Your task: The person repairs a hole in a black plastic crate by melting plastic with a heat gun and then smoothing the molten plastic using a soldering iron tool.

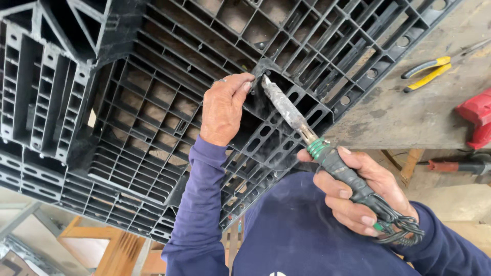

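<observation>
1. Head view: the right hand (360,191) was closed around the dark wrapped handle of a soldering iron (307,134), fingers curled tight, with the coiled cord bunched under its heel.
2. The iron's long axis ran from lower right to upper left; its crusted metal tip met the black plastic pallet (153,102) at a broken rib near the pallet's middle.
3. The left hand (223,108) rested on the pallet just left of that tip, fingers bent and pressing at the same broken edge (no tool showed in it). It was the nearer hand to the contact spot; the right hand sat well back along the handle.
4. The pallet lay tilted across the workbench (409,117), one edge overhanging toward the person.
5. Yellow-handled pliers (427,71) and a red tool (478,120) lay on the bench, well apart from both hands.
6. Hidden: the left fingertips covered part of the crack, so whether the tip touched the rib or a loose piece could not be told; the red tool was cut off by the frame edge.
</observation>
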